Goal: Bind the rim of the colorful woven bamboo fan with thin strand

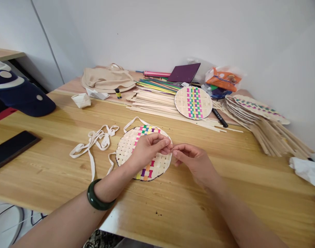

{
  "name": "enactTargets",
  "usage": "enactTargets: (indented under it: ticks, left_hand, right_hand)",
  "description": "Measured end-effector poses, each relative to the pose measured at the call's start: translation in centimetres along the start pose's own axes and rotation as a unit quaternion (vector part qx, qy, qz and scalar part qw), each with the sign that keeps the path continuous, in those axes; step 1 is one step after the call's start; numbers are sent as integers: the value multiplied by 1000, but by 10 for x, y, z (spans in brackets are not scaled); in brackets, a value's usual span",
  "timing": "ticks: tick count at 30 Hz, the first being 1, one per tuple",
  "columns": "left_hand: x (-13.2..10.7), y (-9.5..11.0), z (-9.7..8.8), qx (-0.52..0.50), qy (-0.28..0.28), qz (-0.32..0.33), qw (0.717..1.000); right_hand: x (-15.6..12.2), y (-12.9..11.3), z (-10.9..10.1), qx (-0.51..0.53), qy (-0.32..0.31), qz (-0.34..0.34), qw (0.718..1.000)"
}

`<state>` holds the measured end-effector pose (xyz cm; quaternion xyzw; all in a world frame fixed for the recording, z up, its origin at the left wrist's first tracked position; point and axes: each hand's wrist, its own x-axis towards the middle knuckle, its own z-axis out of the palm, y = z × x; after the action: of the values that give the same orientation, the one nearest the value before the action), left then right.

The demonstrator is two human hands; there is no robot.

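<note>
A round woven mat (126,147) with a band of coloured strips lies on the wooden table (224,165) in front of me. My left hand (149,148) rests over the mat, fingers pinched at its right edge. My right hand (192,160) meets it there, thumb and fingers pinched together against the same edge. What the fingertips hold is too small to make out. A white cloth tape (95,141) trails from the mat's rim to the left in loose loops. A dark green bangle (96,199) sits on my left wrist.
A second round woven mat (193,102) lies on a pile of pale and coloured strips (152,98) at the back. A stack of finished woven fans (258,113) is at the right, a black marker (219,117) beside it. A phone (11,146) and cap (20,93) lie left.
</note>
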<state>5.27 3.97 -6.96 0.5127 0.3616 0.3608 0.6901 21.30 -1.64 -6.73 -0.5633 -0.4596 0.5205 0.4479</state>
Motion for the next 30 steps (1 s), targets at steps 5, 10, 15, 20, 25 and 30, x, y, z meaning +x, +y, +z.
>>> enactTargets:
  ticks: [5,10,15,20,25,30]
  left_hand:
    - [0,0,0,4,18,-7,1000]
    - [-1,0,1,75,40,46,995]
    - [-4,-1,2,140,26,110,984]
    - [-8,0,5,152,-1,130,980]
    - [-5,-2,4,125,11,83,989]
    - [-1,-2,2,90,43,57,993]
  right_hand:
    - [-1,-2,1,-66,32,-23,997]
    - [-3,-1,2,-134,42,-58,988]
    - [-4,2,4,-151,52,-88,983]
    - [-5,2,6,-135,48,-99,985]
    - [-1,2,3,-109,81,-101,986]
    - [6,6,-2,-75,97,-104,987]
